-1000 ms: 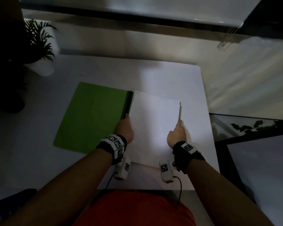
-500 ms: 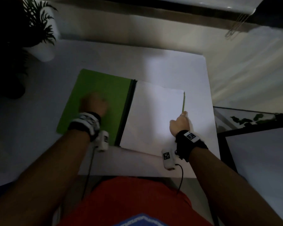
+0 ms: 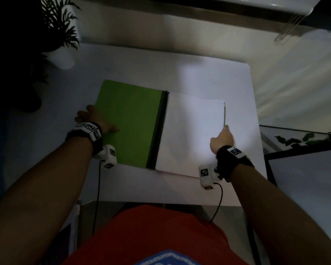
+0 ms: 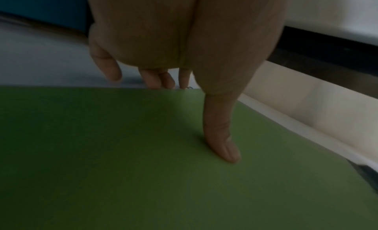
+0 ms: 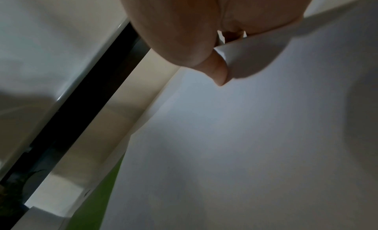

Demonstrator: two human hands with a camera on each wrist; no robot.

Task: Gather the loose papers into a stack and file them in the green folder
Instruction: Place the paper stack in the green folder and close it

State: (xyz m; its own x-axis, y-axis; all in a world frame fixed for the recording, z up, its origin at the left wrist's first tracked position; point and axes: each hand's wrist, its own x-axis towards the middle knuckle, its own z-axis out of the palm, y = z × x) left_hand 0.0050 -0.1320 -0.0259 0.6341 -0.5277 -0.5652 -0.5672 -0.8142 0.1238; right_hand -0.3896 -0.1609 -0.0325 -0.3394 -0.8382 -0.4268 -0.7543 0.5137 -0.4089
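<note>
The green folder lies open on the white table, its left cover flat and its dark spine in the middle. A white stack of papers rests on the right half, with a thin strip of green showing past its right edge. My left hand is at the cover's outer left edge. Its thumb lies on top of the green cover and its fingers dip behind the edge. My right hand pinches the right edge of the papers, which curls up there.
A potted plant in a white pot stands at the table's back left corner. A black-framed glass surface adjoins the table on the right. The table's front edge is close to my body. The room is dim.
My left hand has left the spine side of the papers and crossed the green cover to its outer left edge. My right hand has stayed on the papers' right edge.
</note>
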